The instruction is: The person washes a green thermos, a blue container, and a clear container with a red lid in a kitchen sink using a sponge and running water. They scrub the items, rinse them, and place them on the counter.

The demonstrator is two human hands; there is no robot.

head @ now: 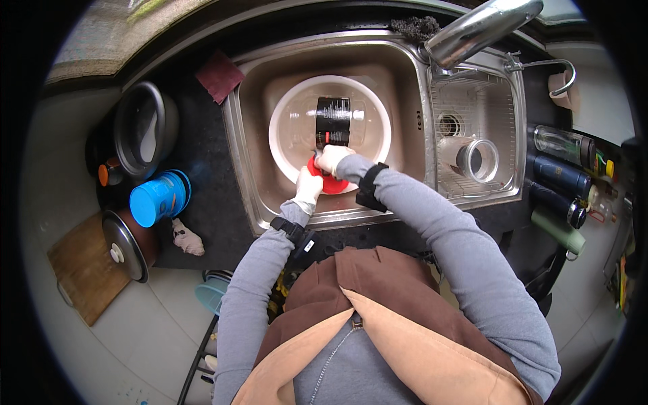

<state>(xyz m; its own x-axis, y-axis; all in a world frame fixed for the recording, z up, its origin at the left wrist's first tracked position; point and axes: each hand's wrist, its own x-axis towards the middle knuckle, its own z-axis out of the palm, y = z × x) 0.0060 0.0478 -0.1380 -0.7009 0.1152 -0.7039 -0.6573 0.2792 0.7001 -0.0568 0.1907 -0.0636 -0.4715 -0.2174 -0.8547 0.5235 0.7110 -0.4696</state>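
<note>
A white round basin [276, 157] sits in the left bowl of the steel sink [405, 116]. In it lies a clear plastic jar with a black label [333, 114] that bears writing. Near the basin's front rim, my left hand [308, 188], in a white glove, grips the edge of a red round lid [335, 186]. My gloved right hand [335, 158] is curled over the lid's far side, close to the label. Something small and bluish shows at its fingertips; what it holds is hidden.
Another clear jar [483, 161] lies on the wire rack [486, 101] in the right bowl, under the faucet [481, 35]. On the left counter are a blue bucket [152, 200], a dark pot [169, 114] and a red cloth [218, 76]. Several bottles [562, 169] line the right.
</note>
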